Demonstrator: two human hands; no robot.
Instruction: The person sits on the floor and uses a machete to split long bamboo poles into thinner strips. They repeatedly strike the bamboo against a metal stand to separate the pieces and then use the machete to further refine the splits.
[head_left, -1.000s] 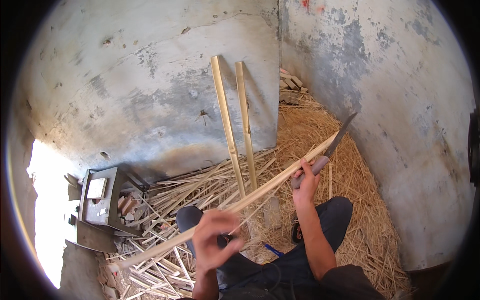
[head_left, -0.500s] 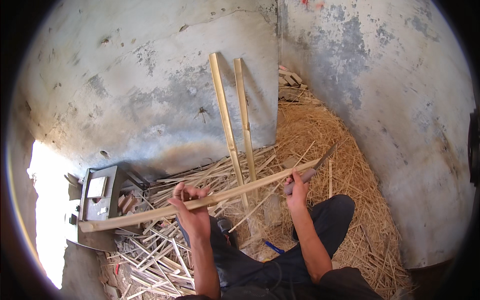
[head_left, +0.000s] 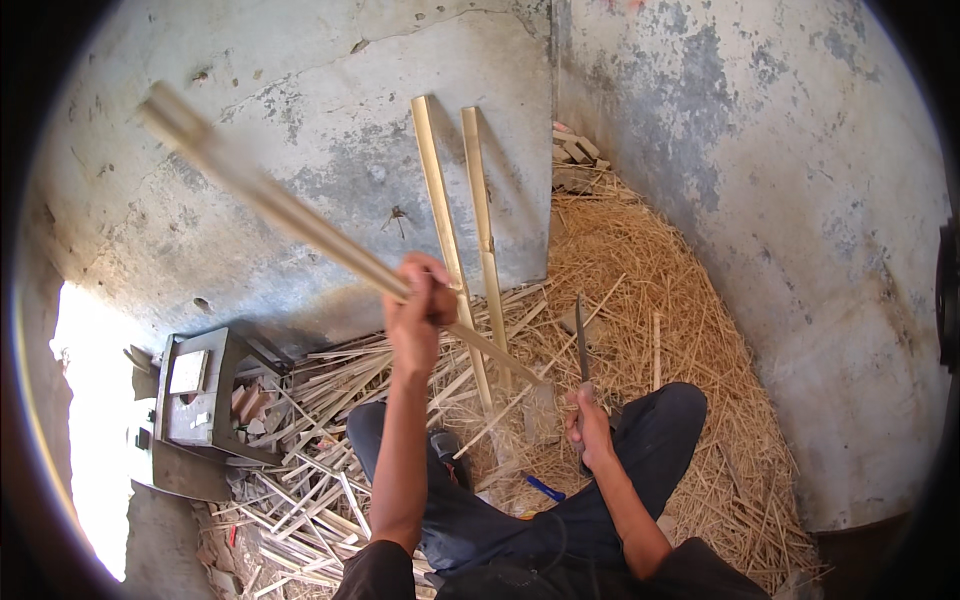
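Observation:
My left hand (head_left: 420, 300) is closed round a long split bamboo strip (head_left: 300, 222), raised at a slant. Its blurred upper end reaches toward the far-left wall, and its lower end points down over the floor between my knees. In my right hand (head_left: 590, 428), above my right knee, is a knife (head_left: 581, 343) with its narrow dark blade pointing up and away from me. The blade and the strip are apart. Beyond my left hand, two more bamboo strips, a left one (head_left: 438, 190) and a right one (head_left: 479, 190), lean upright on the wall.
Thin cut strips (head_left: 320, 530) lie heaped at my left, and straw-like shavings (head_left: 690, 340) cover the floor at right. A small dark wooden stand (head_left: 212, 420) is at the left. A blue object (head_left: 545, 488) lies between my legs. Bricks (head_left: 577, 150) sit in the far corner.
My left hand has gripped the bamboo strip and swung its far-left end upward. My right hand has come off the strip and lowered, turning the knife blade more upright.

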